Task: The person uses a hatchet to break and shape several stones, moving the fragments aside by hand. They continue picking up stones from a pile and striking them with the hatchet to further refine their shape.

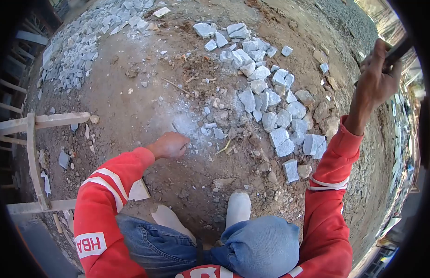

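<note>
My right hand is raised high at the right, its fingers wrapped round a dark hammer; much of the tool is hidden or blends into the background. Low over the dirt, my left hand is closed, and its fingers hide whatever they may hold. Just beyond it lies a patch of pale stone dust with small chips. To the right of the dust spreads a loose group of broken grey-white stone blocks.
A heap of smaller broken stones lies at the upper left. Wooden bars form a frame at the left. Dark gravel is piled at the upper right. My white boots stand on the dirt near the front.
</note>
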A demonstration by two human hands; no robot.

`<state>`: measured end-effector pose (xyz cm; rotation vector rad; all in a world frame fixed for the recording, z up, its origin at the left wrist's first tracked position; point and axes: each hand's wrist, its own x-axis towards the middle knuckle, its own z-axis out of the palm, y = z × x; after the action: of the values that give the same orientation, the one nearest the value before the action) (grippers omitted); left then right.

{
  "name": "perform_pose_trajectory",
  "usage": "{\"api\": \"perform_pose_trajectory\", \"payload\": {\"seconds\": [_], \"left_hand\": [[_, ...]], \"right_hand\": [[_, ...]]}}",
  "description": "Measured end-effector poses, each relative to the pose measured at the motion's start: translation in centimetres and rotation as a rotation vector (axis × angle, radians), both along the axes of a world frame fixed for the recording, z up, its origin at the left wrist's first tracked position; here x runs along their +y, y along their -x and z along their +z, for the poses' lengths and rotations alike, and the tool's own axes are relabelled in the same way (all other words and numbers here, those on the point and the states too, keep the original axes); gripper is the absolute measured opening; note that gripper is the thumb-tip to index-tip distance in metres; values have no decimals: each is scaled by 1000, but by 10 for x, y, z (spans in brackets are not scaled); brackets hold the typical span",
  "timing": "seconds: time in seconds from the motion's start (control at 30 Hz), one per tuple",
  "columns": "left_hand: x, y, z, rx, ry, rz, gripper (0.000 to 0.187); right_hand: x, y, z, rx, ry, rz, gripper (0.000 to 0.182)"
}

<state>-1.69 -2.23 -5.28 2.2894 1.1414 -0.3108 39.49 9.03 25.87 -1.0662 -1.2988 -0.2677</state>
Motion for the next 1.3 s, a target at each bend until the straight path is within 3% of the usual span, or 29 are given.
{"api": "perform_pose_trajectory", "payload": {"seconds": [0.07,0.1,0.13,0.2,0.23,0.27,0.3,0.33,0.37,0.4,0.43,0.47,0.53,0.57,0.63,0.73,0.83,0.87,0.9,0.97,1.07,1.1,1.13,1.17,1.2,1.23,1.3], "left_hand": [[-8,3,-9,4,3,10,20],[-10,6,-16,-9,4,-11,20],[-10,5,-16,-22,-1,-35,19],[-8,-2,-3,34,83,-22,21],[-9,-4,3,92,166,-2,23],[-10,-2,2,93,162,-1,23],[-10,2,-1,98,174,-28,24],[-12,5,-3,103,185,-58,24],[-12,7,-3,108,173,-65,24],[-13,9,-2,134,166,-57,27],[-11,10,-2,159,154,-45,29],[-7,11,4,164,137,-51,29],[-11,5,14,183,139,-15,30],[-8,1,15,175,127,-22,30],[-14,4,12,158,145,-4,31],[-19,7,2,199,162,-68,32],[-14,3,2,198,188,-107,33],[-13,1,1,193,194,-116,33],[-11,-1,2,189,175,-117,33],[-6,-4,2,175,139,-119,33],[2,-11,7,171,111,-122,33],[3,-13,11,168,94,-125,33],[3,-12,15,167,76,-125,34],[3,-13,20,172,65,-124,34],[2,-15,25,167,56,-107,35],[0,-18,28,159,49,-87,36],[2,-18,34,188,38,-105,37]], "right_hand": [[5,13,45,224,-176,379,31],[11,17,57,224,-162,376,31],[23,21,67,243,-245,388,45],[44,36,58,309,-392,585,39],[54,50,28,357,-448,772,43],[65,75,-17,259,-516,771,44],[89,88,-84,325,-456,672,42],[109,90,-189,455,-155,507,35],[98,93,-264,102,147,147,30],[102,82,-356,16,637,245,27],[95,78,-356,403,1365,436,27],[109,74,-349,408,1346,436,27],[129,52,-338,1073,1502,757,27],[115,66,-294,877,1441,577,23],[93,62,-244,708,1287,570,29],[44,50,-142,659,1004,591,35],[-11,39,-58,619,527,700,39],[-21,29,-41,454,405,696,32],[-23,21,-32,418,248,629,45],[-36,13,-29,295,9,609,45],[-47,13,-108,373,-157,554,41],[-52,17,-162,408,-52,464,36],[-62,13,-246,478,218,356,34],[-83,3,-314,288,636,89,37],[-93,-11,-360,172,1073,77,43],[-90,-15,-352,168,1064,86,43],[-87,-18,-334,693,1439,238,47]]}}
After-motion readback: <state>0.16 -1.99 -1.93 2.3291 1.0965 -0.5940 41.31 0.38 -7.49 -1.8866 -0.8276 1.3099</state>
